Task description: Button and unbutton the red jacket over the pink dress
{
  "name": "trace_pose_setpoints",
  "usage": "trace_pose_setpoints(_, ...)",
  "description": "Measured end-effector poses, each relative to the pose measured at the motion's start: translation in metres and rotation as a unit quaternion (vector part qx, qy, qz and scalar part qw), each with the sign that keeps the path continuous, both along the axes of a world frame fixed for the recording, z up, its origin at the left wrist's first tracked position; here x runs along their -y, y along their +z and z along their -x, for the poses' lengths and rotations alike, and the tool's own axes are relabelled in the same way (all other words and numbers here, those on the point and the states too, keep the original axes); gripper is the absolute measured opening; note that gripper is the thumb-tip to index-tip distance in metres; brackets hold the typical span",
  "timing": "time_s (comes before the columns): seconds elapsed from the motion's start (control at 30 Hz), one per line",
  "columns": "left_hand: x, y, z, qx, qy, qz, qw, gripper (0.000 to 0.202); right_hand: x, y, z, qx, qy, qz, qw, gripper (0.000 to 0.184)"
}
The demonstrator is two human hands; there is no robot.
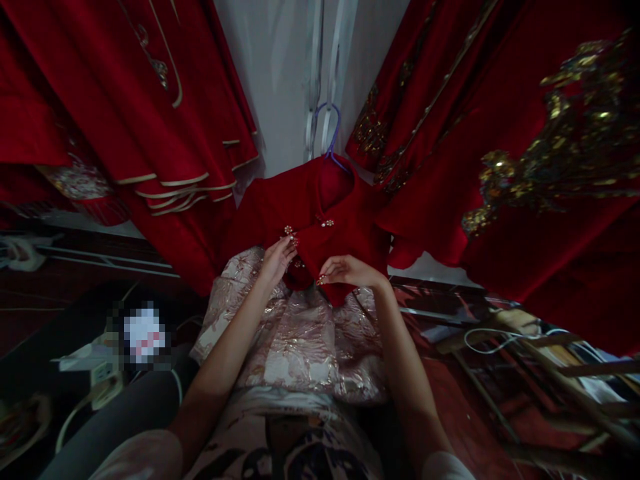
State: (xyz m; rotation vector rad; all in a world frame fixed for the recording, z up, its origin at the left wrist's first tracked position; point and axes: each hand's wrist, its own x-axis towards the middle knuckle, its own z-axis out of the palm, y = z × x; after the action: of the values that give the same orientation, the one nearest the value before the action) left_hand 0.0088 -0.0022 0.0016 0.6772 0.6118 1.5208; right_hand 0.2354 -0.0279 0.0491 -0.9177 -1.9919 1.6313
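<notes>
A small red velvet jacket [345, 223] hangs in front of me on a purple hanger [331, 133]. It has pearly button clasps [327, 223] down its front flap. My left hand [277, 259] pinches the flap's edge by a lower clasp. My right hand [347, 270] grips the flap's bottom edge just to the right, fingers curled on the cloth. Below both hands spreads a pale pink and gold brocade skirt [300, 340].
Long red robes with gold trim [165, 120] hang at the left, and red robes with heavy gold embroidery [550, 153] at the right. A power strip and white cables [100, 377] lie on the floor at the left. Wooden frames and a cable [540, 353] lie at the right.
</notes>
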Motion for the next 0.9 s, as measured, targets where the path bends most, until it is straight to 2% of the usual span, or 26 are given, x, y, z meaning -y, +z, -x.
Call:
trace_pose_setpoints(0.2,-0.002,-0.005,0.002,-0.04,0.015,-0.022,0.999,0.021,0.002,0.001,0.002,0.003,-0.004,-0.005,1.0,0.029)
trace_pose_setpoints(0.37,-0.003,-0.003,-0.001,-0.133,0.082,-0.034,0.987,0.027,0.001,-0.002,0.006,-0.004,-0.002,0.006,1.0,0.029)
trace_pose_setpoints(0.5,-0.003,-0.002,-0.004,-0.164,0.124,-0.032,0.978,0.031,0.0,-0.004,0.007,-0.011,-0.007,-0.001,1.0,0.027)
trace_pose_setpoints(0.6,-0.004,0.004,-0.01,-0.191,0.121,-0.025,0.974,0.032,0.001,-0.001,0.006,-0.006,-0.01,0.003,1.0,0.026)
trace_pose_setpoints(0.67,-0.007,0.013,-0.016,-0.239,0.107,-0.038,0.964,0.034,0.003,0.001,0.003,0.01,0.006,0.01,1.0,0.026)
trace_pose_setpoints(0.73,-0.011,0.026,-0.022,-0.299,0.11,-0.099,0.943,0.032,0.004,0.003,-0.001,0.036,0.036,0.02,0.998,0.026)
trace_pose_setpoints(0.8,-0.015,0.042,-0.027,-0.373,0.123,-0.194,0.899,0.026,0.004,0.003,-0.004,0.063,0.068,0.026,0.995,0.026)
trace_pose_setpoints(0.83,-0.016,0.05,-0.029,-0.417,0.129,-0.24,0.867,0.024,0.004,0.002,-0.006,0.074,0.081,0.028,0.994,0.025)
trace_pose_setpoints(0.9,-0.018,0.064,-0.032,-0.519,0.145,-0.307,0.784,0.023,0.004,0.001,-0.007,0.084,0.091,0.029,0.992,0.025)
